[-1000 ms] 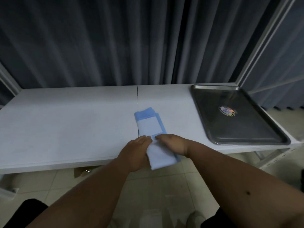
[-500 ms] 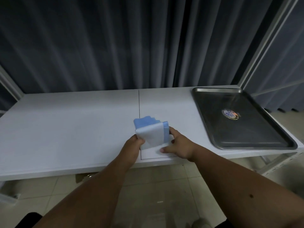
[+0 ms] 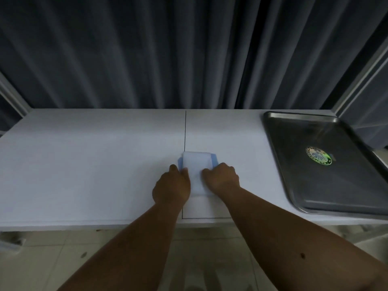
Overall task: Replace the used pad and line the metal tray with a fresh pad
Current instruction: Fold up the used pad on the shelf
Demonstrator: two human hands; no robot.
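A folded pad (image 3: 196, 164), white with light blue edges, lies on the white table (image 3: 94, 160) near its middle. My left hand (image 3: 172, 185) grips its left side and my right hand (image 3: 221, 178) grips its right side. The near part of the pad is hidden between my hands. The metal tray (image 3: 327, 185) sits bare at the table's right end, with a round shiny sticker (image 3: 318, 155) in its middle. The tray is about a hand's width right of my right hand.
Dark grey curtains (image 3: 168, 51) hang right behind the table. A white frame post (image 3: 357, 72) rises at the back right, beside the tray. A thin seam (image 3: 185, 129) splits the tabletop. Tiled floor (image 3: 52, 259) shows below the front edge.
The pad hung over the table's front edge a second ago. Both hands lifted it, carried it farther onto the table and laid it flat, white face up.
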